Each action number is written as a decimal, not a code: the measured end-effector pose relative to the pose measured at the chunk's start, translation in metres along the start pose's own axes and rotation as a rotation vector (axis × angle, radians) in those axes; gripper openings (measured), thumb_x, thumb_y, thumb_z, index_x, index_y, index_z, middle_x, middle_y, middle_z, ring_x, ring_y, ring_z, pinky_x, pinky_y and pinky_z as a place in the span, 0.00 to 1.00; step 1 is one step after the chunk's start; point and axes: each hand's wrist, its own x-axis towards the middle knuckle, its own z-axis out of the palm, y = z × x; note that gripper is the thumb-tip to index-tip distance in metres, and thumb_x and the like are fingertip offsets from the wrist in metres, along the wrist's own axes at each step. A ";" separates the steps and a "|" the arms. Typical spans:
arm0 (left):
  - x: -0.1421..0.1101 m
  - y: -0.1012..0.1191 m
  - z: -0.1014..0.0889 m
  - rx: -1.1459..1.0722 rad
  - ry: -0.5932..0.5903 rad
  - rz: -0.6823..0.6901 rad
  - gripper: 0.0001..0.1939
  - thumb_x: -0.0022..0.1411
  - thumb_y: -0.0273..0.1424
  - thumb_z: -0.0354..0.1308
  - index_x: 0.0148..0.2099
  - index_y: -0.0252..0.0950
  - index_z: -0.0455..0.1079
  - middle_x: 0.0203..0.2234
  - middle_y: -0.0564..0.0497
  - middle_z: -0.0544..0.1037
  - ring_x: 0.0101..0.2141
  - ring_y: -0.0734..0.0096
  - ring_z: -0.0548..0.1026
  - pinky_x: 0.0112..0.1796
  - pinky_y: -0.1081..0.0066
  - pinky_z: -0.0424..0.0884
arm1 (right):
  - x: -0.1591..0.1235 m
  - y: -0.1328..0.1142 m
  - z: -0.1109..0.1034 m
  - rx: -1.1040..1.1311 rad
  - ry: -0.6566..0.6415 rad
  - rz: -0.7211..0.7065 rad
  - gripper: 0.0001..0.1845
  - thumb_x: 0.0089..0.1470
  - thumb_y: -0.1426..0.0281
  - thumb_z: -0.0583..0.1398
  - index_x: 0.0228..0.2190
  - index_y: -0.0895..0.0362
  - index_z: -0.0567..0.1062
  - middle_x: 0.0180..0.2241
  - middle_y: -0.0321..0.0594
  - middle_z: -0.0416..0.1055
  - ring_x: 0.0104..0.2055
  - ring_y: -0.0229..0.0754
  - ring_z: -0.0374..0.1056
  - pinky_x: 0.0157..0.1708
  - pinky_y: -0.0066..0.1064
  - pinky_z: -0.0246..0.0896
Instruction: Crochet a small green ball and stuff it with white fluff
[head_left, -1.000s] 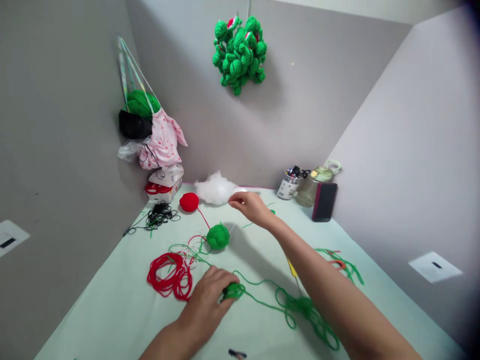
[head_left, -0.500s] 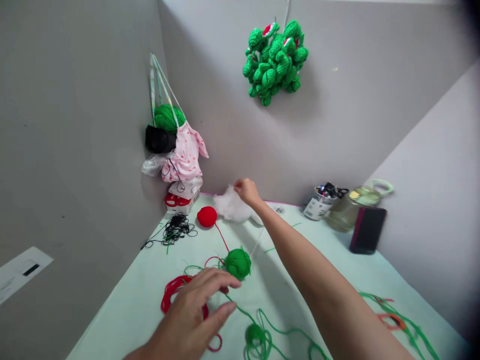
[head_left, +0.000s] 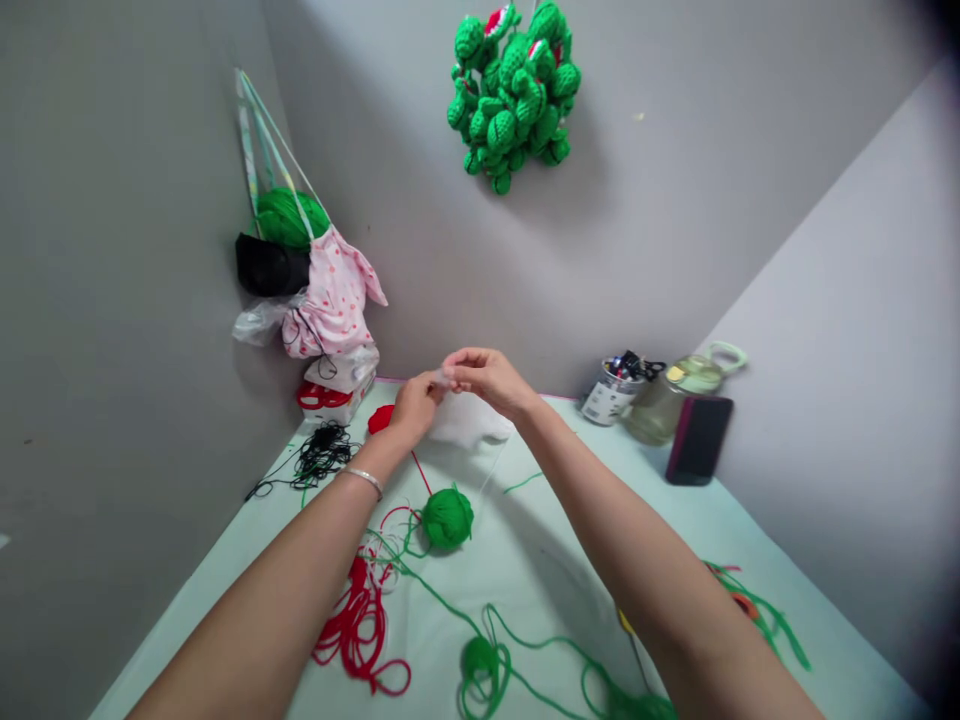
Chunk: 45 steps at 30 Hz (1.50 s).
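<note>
Both arms reach out to the back of the table. My left hand [head_left: 417, 405] is closed, pinching a small tuft of white stuffing [head_left: 442, 378]. Close beside it, my right hand [head_left: 487, 380] pinches the same tuft between thumb and fingers. Under the hands lies a larger heap of white fibre stuffing [head_left: 469, 420], partly hidden by them. A red yarn ball [head_left: 380, 418] sits just left of the heap, half covered by my left hand. Nearer stands a green yarn ball [head_left: 448, 518].
Loose red yarn [head_left: 360, 625], tangled black yarn [head_left: 324, 458] and a small green bundle [head_left: 480, 660] lie about. A phone [head_left: 699, 440], a jug [head_left: 660, 405] and a tin of pens [head_left: 611, 393] stand right. Green crocheted pieces [head_left: 517, 100] and a pink dotted bag [head_left: 334, 290] hang at the wall.
My left hand has moved forward from above the red yarn to meet my right hand. A tuft of stuffing is now between them. The view has shifted slightly right.
</note>
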 end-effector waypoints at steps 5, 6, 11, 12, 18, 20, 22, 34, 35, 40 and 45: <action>0.001 0.003 -0.005 -0.169 0.031 -0.075 0.19 0.71 0.37 0.61 0.60 0.37 0.71 0.56 0.42 0.76 0.50 0.56 0.78 0.48 0.52 0.78 | -0.033 -0.026 -0.014 0.157 0.077 -0.101 0.20 0.41 0.57 0.75 0.30 0.55 0.77 0.26 0.30 0.71 0.26 0.31 0.65 0.32 0.27 0.68; -0.004 0.008 -0.007 -0.222 0.041 -0.079 0.19 0.71 0.37 0.61 0.60 0.37 0.71 0.56 0.42 0.75 0.50 0.56 0.78 0.48 0.52 0.78 | -0.041 -0.031 -0.016 0.162 0.083 -0.113 0.20 0.42 0.57 0.75 0.30 0.54 0.77 0.26 0.29 0.71 0.26 0.31 0.65 0.31 0.26 0.67; -0.058 0.054 -0.003 -0.605 0.000 -0.105 0.17 0.73 0.38 0.57 0.60 0.37 0.71 0.54 0.43 0.78 0.47 0.61 0.80 0.50 0.57 0.77 | -0.079 -0.038 -0.005 0.043 0.016 -0.123 0.14 0.46 0.63 0.73 0.31 0.56 0.77 0.26 0.32 0.72 0.26 0.33 0.66 0.30 0.28 0.66; -0.072 0.063 0.002 -0.697 -0.041 -0.123 0.18 0.75 0.41 0.53 0.58 0.37 0.72 0.51 0.43 0.80 0.45 0.63 0.80 0.49 0.59 0.76 | -0.086 -0.036 0.001 -0.103 0.005 -0.164 0.10 0.51 0.65 0.70 0.32 0.57 0.78 0.28 0.33 0.73 0.27 0.35 0.67 0.31 0.29 0.66; -0.143 0.083 0.027 -1.104 -0.074 -0.291 0.17 0.77 0.28 0.45 0.39 0.33 0.74 0.36 0.47 0.81 0.38 0.74 0.80 0.43 0.74 0.77 | -0.135 -0.021 0.042 -0.829 0.041 -0.370 0.11 0.60 0.80 0.58 0.30 0.56 0.76 0.33 0.44 0.76 0.45 0.49 0.67 0.50 0.44 0.62; -0.158 0.080 0.026 -1.177 -0.042 -0.333 0.15 0.76 0.24 0.46 0.39 0.34 0.73 0.34 0.50 0.79 0.34 0.78 0.79 0.38 0.79 0.76 | -0.157 -0.023 0.050 -0.965 -0.014 -0.422 0.10 0.63 0.79 0.58 0.31 0.56 0.77 0.39 0.48 0.78 0.54 0.54 0.65 0.57 0.51 0.58; -0.169 0.077 0.020 -1.216 -0.022 -0.363 0.12 0.74 0.21 0.49 0.39 0.34 0.72 0.31 0.53 0.77 0.30 0.81 0.77 0.32 0.82 0.74 | -0.182 -0.028 0.055 -1.102 -0.074 -0.516 0.08 0.66 0.76 0.59 0.40 0.56 0.79 0.53 0.51 0.76 0.61 0.55 0.62 0.61 0.53 0.56; -0.228 0.057 -0.012 -0.939 -0.182 -0.351 0.06 0.64 0.30 0.64 0.37 0.32 0.73 0.18 0.64 0.57 0.14 0.86 0.50 0.16 0.83 0.52 | -0.285 0.012 0.078 -1.027 -0.280 -0.075 0.23 0.59 0.84 0.58 0.53 0.54 0.75 0.50 0.48 0.75 0.52 0.49 0.70 0.48 0.38 0.67; -0.232 0.056 -0.012 -0.887 -0.192 -0.335 0.06 0.62 0.31 0.66 0.37 0.32 0.74 0.19 0.63 0.61 0.15 0.86 0.50 0.17 0.82 0.51 | -0.286 0.017 0.080 -1.046 -0.293 -0.053 0.21 0.59 0.85 0.57 0.49 0.55 0.77 0.47 0.48 0.76 0.51 0.49 0.70 0.47 0.38 0.67; -0.248 0.043 -0.010 -0.621 -0.243 -0.288 0.11 0.59 0.36 0.69 0.40 0.36 0.76 0.21 0.60 0.68 0.17 0.82 0.56 0.20 0.78 0.53 | -0.285 0.017 0.078 -0.921 -0.166 0.014 0.16 0.59 0.81 0.58 0.46 0.55 0.75 0.44 0.44 0.74 0.40 0.43 0.73 0.43 0.35 0.68; -0.259 0.032 -0.004 -0.478 -0.328 -0.221 0.10 0.57 0.35 0.71 0.40 0.39 0.79 0.34 0.52 0.79 0.35 0.67 0.74 0.34 0.73 0.67 | -0.286 0.011 0.070 -0.646 -0.030 0.079 0.11 0.59 0.77 0.60 0.44 0.54 0.71 0.40 0.38 0.75 0.39 0.41 0.72 0.41 0.33 0.69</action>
